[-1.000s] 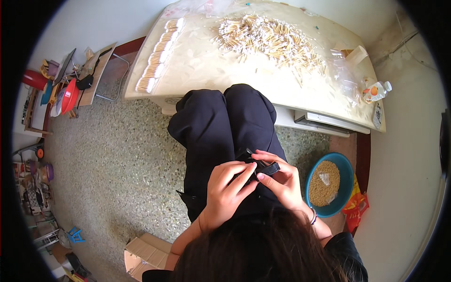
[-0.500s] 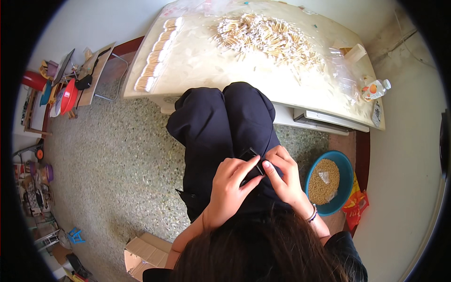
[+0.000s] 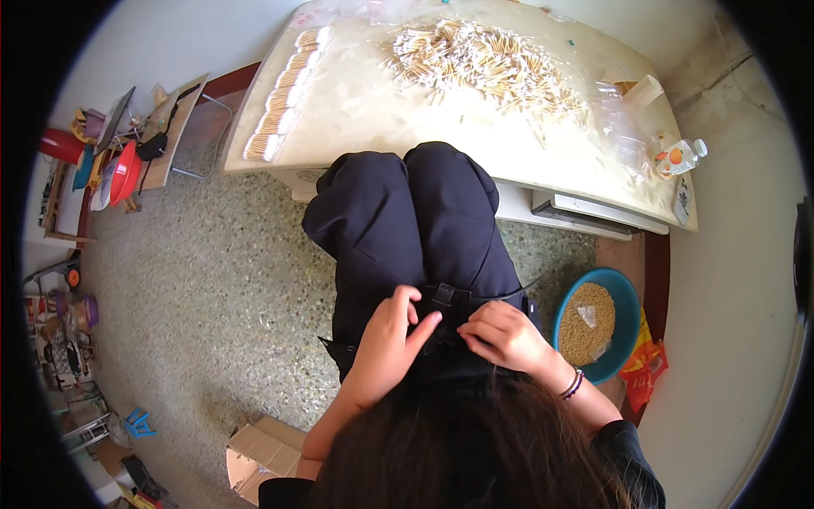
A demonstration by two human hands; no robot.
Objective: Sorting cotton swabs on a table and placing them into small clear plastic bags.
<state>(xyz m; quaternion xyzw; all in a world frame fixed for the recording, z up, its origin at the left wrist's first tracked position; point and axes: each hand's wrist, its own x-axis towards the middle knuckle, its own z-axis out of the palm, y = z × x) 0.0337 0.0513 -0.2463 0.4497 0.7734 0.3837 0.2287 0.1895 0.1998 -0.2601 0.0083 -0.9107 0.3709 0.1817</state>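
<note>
A black plastic buckle [image 3: 443, 294] lies on my lap over my dark trousers [image 3: 381, 220], with a thin black strap running from it toward the right. My left hand [image 3: 392, 335] is beside the buckle on its left, thumb and bent fingers apart, holding nothing that I can see. To the right and a little below the buckle, my right hand [image 3: 506, 337] has its fingers curled together in a pinch. What they grip is hidden against the black cloth.
On the table [image 3: 373, 127] ahead are a heap of cotton swabs [image 3: 483, 64] and a row of swab bundles [image 3: 288, 89]. A bottle [image 3: 681, 159] stands at the table's right. Beside me on the floor sit a teal basin [image 3: 623, 339] of beige grains and a cardboard box [image 3: 267, 450].
My hands, earlier close together around the black buckle, have moved apart. The buckle now lies uncovered on my lap, and the strap shows at its right.
</note>
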